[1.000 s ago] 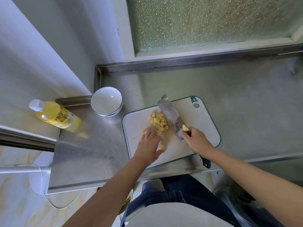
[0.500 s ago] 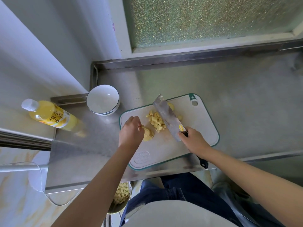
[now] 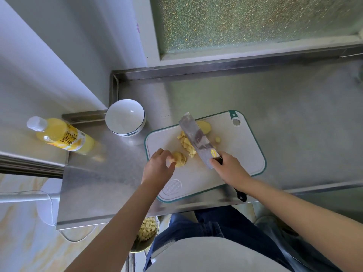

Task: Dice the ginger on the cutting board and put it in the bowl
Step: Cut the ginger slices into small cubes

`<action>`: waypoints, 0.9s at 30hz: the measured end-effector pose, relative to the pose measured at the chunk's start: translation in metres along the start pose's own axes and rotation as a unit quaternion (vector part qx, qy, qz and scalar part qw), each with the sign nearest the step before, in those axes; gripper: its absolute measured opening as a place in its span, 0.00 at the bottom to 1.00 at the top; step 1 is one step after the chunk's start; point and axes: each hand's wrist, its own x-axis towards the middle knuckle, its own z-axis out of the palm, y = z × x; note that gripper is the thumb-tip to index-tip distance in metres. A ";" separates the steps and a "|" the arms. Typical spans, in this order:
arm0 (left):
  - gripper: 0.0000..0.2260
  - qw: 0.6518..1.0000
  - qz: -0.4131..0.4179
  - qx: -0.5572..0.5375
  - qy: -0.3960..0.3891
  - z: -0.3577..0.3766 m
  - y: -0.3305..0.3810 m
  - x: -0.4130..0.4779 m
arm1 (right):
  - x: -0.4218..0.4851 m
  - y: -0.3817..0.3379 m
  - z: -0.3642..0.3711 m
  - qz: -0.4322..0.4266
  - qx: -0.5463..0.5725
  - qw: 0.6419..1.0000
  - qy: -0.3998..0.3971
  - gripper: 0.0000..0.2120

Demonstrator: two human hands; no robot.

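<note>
You are midway through the dicing step, with nothing transferred yet. Your left hand (image 3: 159,167) has its fingers curled over a pale yellow ginger chunk (image 3: 180,159), pinning it down near the left edge of the white plastic cutting board with the green rim (image 3: 243,154). Your right hand (image 3: 230,167) is wrapped tight around the dark handle of the broad steel cleaver (image 3: 196,137). Its blade slants away toward the far side of the board, and I cannot tell whether its edge touches the board.

Just left of the blade lies a small pile of yellow ginger dice (image 3: 185,143). Right of the blade, a larger uncut ginger piece (image 3: 205,126) shows partly behind the steel, with a small ginger knob (image 3: 217,139) apart from it.

The white ceramic bowl with the dark blue rim line (image 3: 125,114) stands on the brushed steel surface (image 3: 284,118), just off the board's far left corner. It holds nothing, so all the ginger is on the board.

The next move, as I judge it, is to bring the blade over to the chunk under your left hand. The dice pile lies between blade and chunk, so lift the blade over the pile so as not to scatter it. Tuck your fingertips back, since the chunk looks rounded and may rock. The far piece and the knob need cutting too. Then sweep everything leftward and away into the bowl.
</note>
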 end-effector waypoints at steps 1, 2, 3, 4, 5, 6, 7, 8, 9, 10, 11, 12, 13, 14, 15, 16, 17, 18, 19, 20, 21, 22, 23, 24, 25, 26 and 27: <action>0.08 1.000 -0.017 -0.024 0.004 0.001 0.001 0.000 | -0.001 -0.001 0.002 -0.003 0.002 1.000 -0.005 0.11; 0.09 0.998 -0.031 -0.048 0.007 0.001 0.001 0.001 | -0.002 -0.003 0.003 -0.006 0.002 1.000 -0.008 0.11; 0.09 0.997 -0.041 -0.065 0.010 0.002 0.002 0.002 | -0.002 -0.004 0.005 -0.010 0.001 1.000 -0.010 0.11; 0.08 0.996 -0.045 -0.074 0.011 0.003 0.002 0.002 | -0.003 -0.006 0.006 -0.013 0.000 1.000 -0.012 0.11; 0.08 0.996 -0.048 -0.078 0.010 0.004 0.001 0.003 | -0.004 -0.007 0.008 -0.015 -0.001 1.000 -0.015 0.10; 0.07 0.995 -0.050 -0.082 0.010 0.004 0.001 0.003 | -0.004 -0.009 0.009 -0.018 -0.002 1.000 -0.019 0.10; 0.06 0.995 -0.055 -0.087 0.009 0.004 0.001 0.003 | -0.005 -0.010 0.010 -0.020 -0.002 1.000 -0.022 0.10; 0.05 0.993 -0.062 -0.096 0.010 0.003 0.001 0.003 | -0.005 -0.011 0.011 -0.022 -0.001 0.999 -0.025 0.11; 0.04 0.992 -0.073 -0.106 0.014 0.003 0.000 0.002 | -0.006 -0.013 0.012 -0.024 0.000 0.999 -0.029 0.11; 0.03 0.989 -0.090 -0.120 0.023 0.002 -0.001 0.001 | -0.007 -0.014 0.013 -0.026 0.000 0.999 -0.032 0.12; 0.03 0.984 -0.112 -0.137 0.035 0.001 -0.002 -0.001 | -0.008 -0.016 0.015 -0.028 -0.002 0.999 -0.034 0.12; 0.03 0.976 -0.141 -0.158 0.048 0.000 -0.003 -0.003 | -0.008 -0.018 0.017 -0.028 -0.005 0.999 -0.036 0.13; 0.03 0.967 -0.171 -0.178 0.060 -0.001 -0.004 -0.005 | -0.009 -0.019 0.021 -0.028 -0.013 0.999 -0.039 0.14; 0.03 0.959 -0.198 -0.193 0.069 -0.002 -0.007 -0.008 | -0.010 -0.020 0.024 -0.028 -0.026 0.998 -0.042 0.15; 0.04 0.953 -0.217 -0.200 0.074 -0.003 -0.009 -0.011 | -0.010 -0.022 0.029 -0.029 -0.045 0.997 -0.047 0.16; 0.04 0.950 -0.230 -0.200 0.074 -0.003 -0.011 -0.013 | -0.010 -0.024 0.033 -0.034 -0.069 0.996 -0.054 0.16; 0.05 0.948 -0.239 -0.196 0.071 -0.002 -0.013 -0.016 | -0.010 -0.025 0.037 -0.040 -0.096 0.993 -0.063 0.16; 0.05 0.948 -0.245 -0.192 0.068 -0.002 -0.014 -0.018 | -0.010 -0.027 0.041 -0.046 -0.119 0.989 -0.072 0.17; 0.05 0.948 -0.250 -0.187 0.065 -0.001 -0.015 -0.019 | -0.010 -0.029 0.045 -0.048 -0.133 0.987 -0.077 0.17; 0.05 0.948 -0.254 -0.183 0.062 0.001 -0.016 -0.019 | -0.009 -0.031 0.048 -0.050 -0.140 0.986 -0.079 0.17; 0.05 0.947 -0.258 -0.180 0.060 0.002 -0.016 -0.019 | -0.009 -0.033 0.051 -0.049 -0.145 0.985 -0.081 0.17; 0.04 0.947 -0.262 -0.178 0.060 0.003 -0.016 -0.018 | -0.009 -0.034 0.054 -0.049 -0.148 0.984 -0.083 0.17; 0.04 0.946 -0.266 -0.175 0.060 0.004 -0.016 -0.018 | -0.009 -0.035 0.057 -0.047 -0.149 0.984 -0.086 0.17; 0.03 0.945 -0.270 -0.175 0.061 0.005 -0.016 -0.017 | -0.009 -0.036 0.059 -0.047 -0.147 0.984 -0.091 0.17; 0.03 0.943 -0.274 -0.177 0.061 0.005 -0.016 -0.017 | -0.009 -0.036 0.061 -0.047 -0.144 0.984 -0.097 0.17; 0.03 0.942 -0.277 -0.180 0.062 0.006 -0.017 -0.018 | -0.009 -0.037 0.063 -0.047 -0.144 0.983 -0.102 0.16; 0.03 0.940 -0.280 -0.183 0.062 0.006 -0.016 -0.018 | -0.009 -0.038 0.064 -0.047 -0.147 0.982 -0.104 0.16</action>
